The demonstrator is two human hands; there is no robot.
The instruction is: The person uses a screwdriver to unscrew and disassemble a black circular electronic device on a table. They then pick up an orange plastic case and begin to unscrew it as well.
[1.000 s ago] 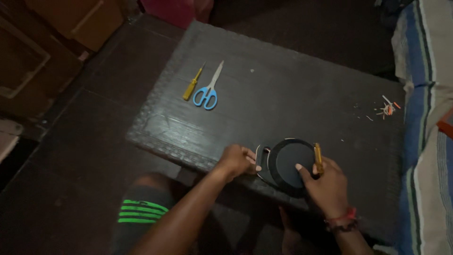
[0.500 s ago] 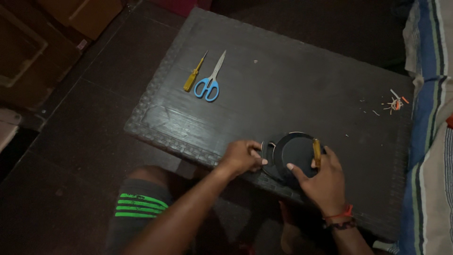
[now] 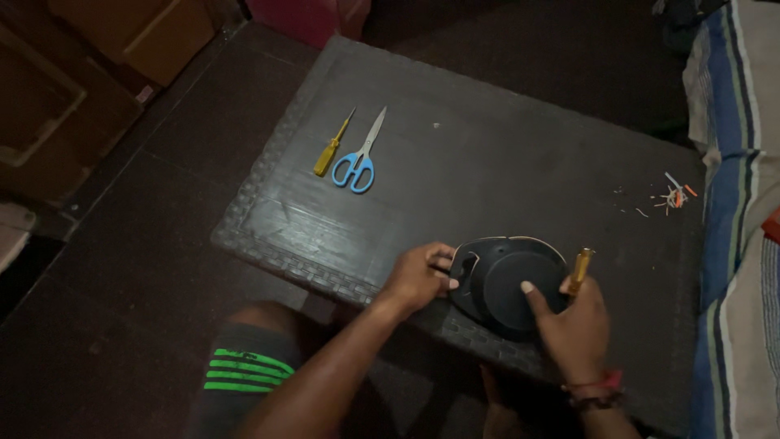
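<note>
The round black plastic device is sitting at the near edge of the dark textured surface; the left hand is now pinching its left rim, the right hand pressing its top while clutching a yellow-handled screwdriver

The desk is dark grey with a woven-pattern border. On it lie blue-handled scissors and a yellow-handled screwdriver — plus a round black casing. The bedding is striped — blue, white, green.
</note>
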